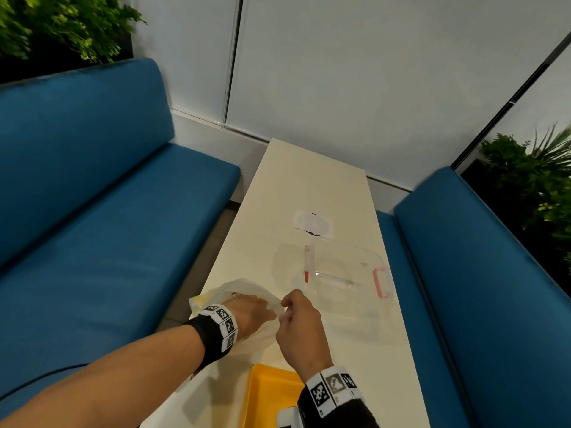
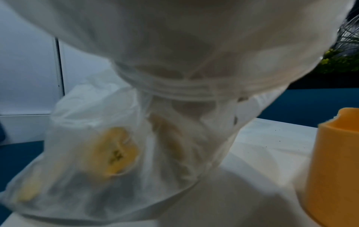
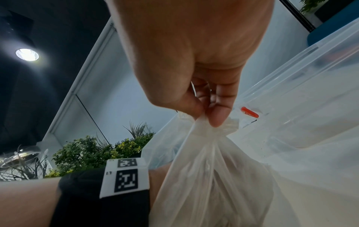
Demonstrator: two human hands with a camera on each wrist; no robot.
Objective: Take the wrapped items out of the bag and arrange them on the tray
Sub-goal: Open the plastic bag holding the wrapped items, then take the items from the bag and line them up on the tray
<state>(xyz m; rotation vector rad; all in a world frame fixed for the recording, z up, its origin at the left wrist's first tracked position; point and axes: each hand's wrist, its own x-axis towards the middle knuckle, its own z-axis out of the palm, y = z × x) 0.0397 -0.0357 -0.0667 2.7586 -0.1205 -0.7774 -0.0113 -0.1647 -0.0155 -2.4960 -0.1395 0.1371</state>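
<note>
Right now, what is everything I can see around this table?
Bag: one, translucent white plastic, near left table edge; yellowish items show blurred inside.
Tray: one, yellow, nearest the camera.
Clear container: one, pink latch, mid-table.
Table: one, cream, between the benches.
Benches: two, blue, either side.
Plants: two, green, behind the benches.
Left hand: reaches into the bag, its fingers hidden.
Right hand: its fingers pinch the bag's bunched edge.

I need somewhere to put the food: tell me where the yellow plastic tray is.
In the head view the yellow plastic tray sits on the white table at its near end, just beneath the right hand and right of the thin white plastic bag.
</note>
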